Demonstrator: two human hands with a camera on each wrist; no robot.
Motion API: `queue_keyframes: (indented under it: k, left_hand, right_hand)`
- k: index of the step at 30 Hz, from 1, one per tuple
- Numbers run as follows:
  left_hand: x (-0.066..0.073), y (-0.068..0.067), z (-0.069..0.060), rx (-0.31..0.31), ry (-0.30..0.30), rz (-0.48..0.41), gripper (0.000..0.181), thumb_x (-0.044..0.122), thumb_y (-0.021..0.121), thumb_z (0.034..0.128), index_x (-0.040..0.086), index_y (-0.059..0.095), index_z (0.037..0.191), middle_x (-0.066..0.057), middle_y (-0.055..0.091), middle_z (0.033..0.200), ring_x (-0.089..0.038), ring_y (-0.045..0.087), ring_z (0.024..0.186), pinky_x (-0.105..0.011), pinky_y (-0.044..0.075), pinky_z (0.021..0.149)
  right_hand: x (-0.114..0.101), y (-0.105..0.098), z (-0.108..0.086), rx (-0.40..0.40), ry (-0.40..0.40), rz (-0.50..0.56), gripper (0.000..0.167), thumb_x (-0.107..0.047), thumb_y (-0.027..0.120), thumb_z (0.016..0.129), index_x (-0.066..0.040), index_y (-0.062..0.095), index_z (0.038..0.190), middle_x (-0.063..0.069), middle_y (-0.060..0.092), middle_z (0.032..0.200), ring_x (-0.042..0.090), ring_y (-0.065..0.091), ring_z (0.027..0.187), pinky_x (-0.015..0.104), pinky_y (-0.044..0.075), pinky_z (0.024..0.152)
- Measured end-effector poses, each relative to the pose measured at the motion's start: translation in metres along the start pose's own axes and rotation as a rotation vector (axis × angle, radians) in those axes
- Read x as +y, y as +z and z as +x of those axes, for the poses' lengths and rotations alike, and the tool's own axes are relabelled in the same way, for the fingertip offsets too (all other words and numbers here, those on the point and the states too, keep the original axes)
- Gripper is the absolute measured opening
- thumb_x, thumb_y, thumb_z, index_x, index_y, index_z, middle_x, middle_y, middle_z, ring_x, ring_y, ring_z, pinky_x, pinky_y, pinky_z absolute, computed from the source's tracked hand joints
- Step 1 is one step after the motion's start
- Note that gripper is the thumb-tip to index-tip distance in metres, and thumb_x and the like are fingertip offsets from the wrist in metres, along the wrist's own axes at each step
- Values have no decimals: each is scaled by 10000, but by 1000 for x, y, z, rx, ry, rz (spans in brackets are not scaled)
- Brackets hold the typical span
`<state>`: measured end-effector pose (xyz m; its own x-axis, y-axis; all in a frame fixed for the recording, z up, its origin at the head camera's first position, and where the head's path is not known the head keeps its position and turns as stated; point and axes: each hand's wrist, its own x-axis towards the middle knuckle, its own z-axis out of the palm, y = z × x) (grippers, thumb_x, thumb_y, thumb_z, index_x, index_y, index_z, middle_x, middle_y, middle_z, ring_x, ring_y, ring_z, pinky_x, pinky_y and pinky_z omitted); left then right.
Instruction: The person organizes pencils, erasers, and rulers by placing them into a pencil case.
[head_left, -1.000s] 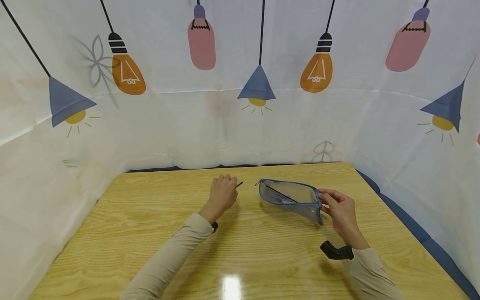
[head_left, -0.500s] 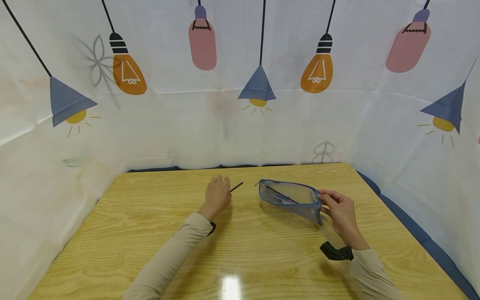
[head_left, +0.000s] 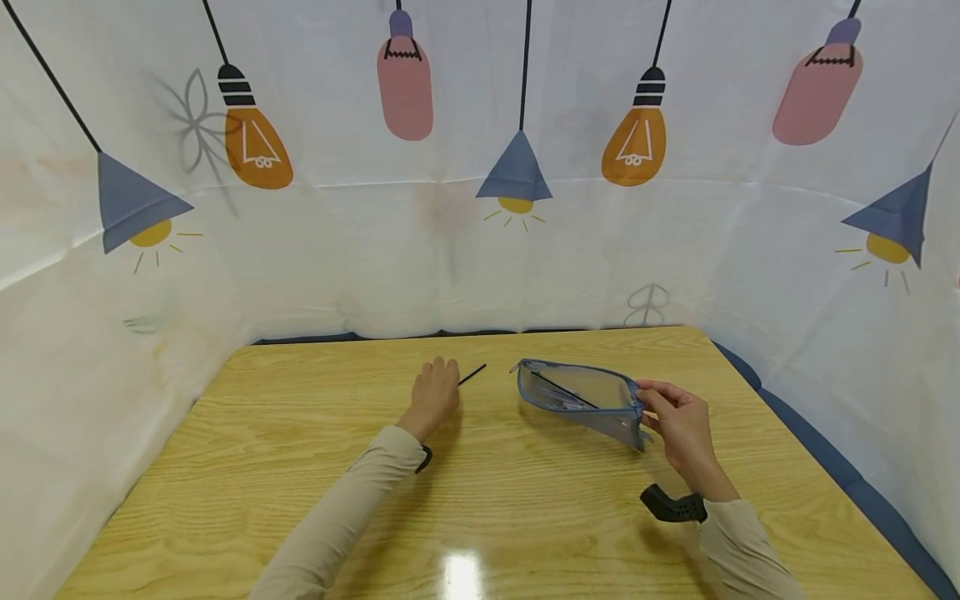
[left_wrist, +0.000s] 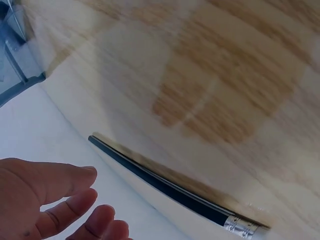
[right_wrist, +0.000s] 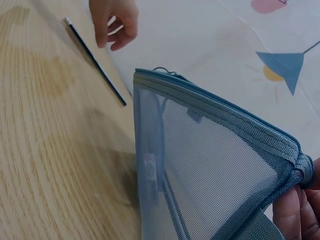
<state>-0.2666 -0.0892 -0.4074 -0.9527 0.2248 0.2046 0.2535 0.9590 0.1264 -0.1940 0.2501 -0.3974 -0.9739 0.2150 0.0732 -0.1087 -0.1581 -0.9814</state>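
Note:
A dark pencil with a silver ferrule lies on the wooden table. In the left wrist view my left hand hovers beside it, thumb and fingers loosely bent and apart, holding nothing. The head view has this left hand covering part of the pencil. With thumb and fingertips my right hand pinches the near right corner of a blue mesh zip pouch. The pouch is unzipped and tilted, its mouth gaping. Long thin items show inside, their kind unclear.
A wooden table spreads under both hands. White cloth printed with lamps and bulbs hangs behind it and at both sides. A black wrist mount sticks out from the right wrist.
My left hand has shifted slightly left, mostly in the first half second, so more of the pencil shows. The pencil's visible tip, the pouch and my right hand have stayed in place.

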Motion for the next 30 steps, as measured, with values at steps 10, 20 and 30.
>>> queue_keyframes:
  k: [10, 20, 30]
  left_hand:
    - [-5, 6, -5, -10, -9, -102, 110, -107, 526, 925, -40, 525, 838, -155, 445, 808, -291, 453, 729, -395, 466, 574]
    - [-11, 13, -7, -51, -33, -145, 106, -112, 517, 927, -50, 546, 846, -172, 475, 820, -330, 491, 765, -442, 493, 610]
    - [-14, 12, -4, -117, -58, -173, 143, -107, 499, 941, -37, 566, 836, -172, 494, 808, -344, 512, 770, -461, 482, 626]
  right_hand:
    - [1, -1, 1, 6, -17, -25, 107, -59, 645, 928, -66, 752, 930, -20, 666, 809, 64, 613, 642, 199, 532, 587]
    - [1, -1, 2, 8, -7, -42, 123, -57, 644, 926, -97, 758, 903, -27, 670, 813, 62, 622, 643, 204, 536, 595]
    - [0, 0, 2, 17, 12, -64, 123, -54, 641, 929, -94, 755, 903, -32, 665, 817, 62, 619, 649, 204, 537, 603]
